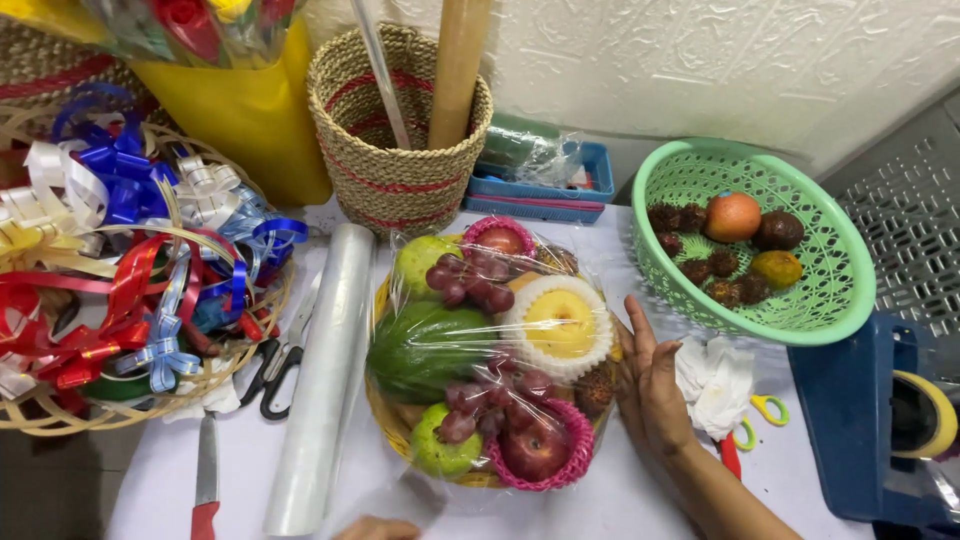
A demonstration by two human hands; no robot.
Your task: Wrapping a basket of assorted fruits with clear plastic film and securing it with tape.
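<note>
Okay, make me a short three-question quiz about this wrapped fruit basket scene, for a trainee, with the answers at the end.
1. True or false: the fruit basket is covered in clear film.
2. Which hand rests open against the fruit basket's side? A) right hand B) left hand C) neither
3. What lies on the table between the fruit basket and the black scissors?

Key
1. True: film stretches over the fruit.
2. A. The right hand's palm is flat on the basket's side, grip open; the left hand barely shows at the bottom edge.
3. A roll of clear film, lying lengthwise.
</note>
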